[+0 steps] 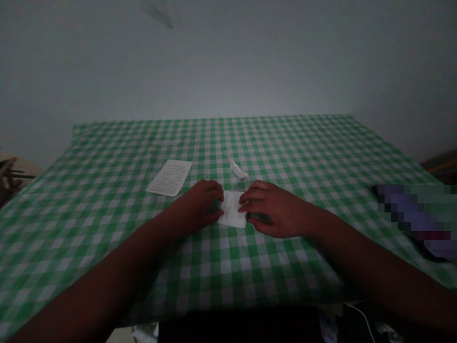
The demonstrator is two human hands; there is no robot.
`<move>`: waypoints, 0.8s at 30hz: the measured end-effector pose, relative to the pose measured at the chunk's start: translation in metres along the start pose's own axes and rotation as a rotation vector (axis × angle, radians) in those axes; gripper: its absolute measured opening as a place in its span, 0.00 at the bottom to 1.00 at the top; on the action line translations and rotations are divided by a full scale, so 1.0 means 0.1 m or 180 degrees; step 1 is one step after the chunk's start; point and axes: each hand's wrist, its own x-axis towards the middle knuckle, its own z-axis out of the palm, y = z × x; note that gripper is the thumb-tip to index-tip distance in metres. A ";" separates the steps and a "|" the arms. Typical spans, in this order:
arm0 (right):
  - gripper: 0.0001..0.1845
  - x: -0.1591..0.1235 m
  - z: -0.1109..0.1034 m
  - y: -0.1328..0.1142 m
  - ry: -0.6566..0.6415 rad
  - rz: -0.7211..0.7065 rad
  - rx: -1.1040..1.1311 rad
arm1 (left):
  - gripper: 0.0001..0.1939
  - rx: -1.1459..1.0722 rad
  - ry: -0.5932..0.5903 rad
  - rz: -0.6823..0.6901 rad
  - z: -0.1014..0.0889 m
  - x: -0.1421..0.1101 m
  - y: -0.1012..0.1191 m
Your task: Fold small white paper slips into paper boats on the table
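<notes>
A small piece of printed paper (231,210) lies on the checked tablecloth between my two hands, creased and partly covered by fingers. My left hand (204,204) grips its left edge, with thumb and fingers curled inward. From the other side, my right hand (274,209) has its fingertips over the paper's right part, the thumb near the lower right corner. Just beyond the hands rests a small folded scrap of printed paper (238,170). A larger printed sheet (169,178) lies flat beyond my left forearm.
The green-and-white checked tablecloth (214,271) covers a wide table that reaches a pale wall (228,62). At the right edge lies a dark-rimmed flat object (417,221), its surface blurred into blocks. Dim items and a thin cable show below the table's front edge.
</notes>
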 end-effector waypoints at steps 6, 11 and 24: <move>0.15 0.01 0.05 0.00 -0.0006 0.0004 -0.0236 | 0.06 -0.0078 -0.0108 -0.0010 0.02 0.04 0.05; 0.15 0.02 0.11 0.02 0.0057 -0.0110 -0.0220 | 0.08 -0.0052 -0.0052 -0.0103 0.06 0.05 0.07; 0.20 0.01 0.19 0.06 0.0031 -0.0137 -0.0015 | 0.11 -0.0078 -0.0195 -0.0019 0.02 0.02 -0.02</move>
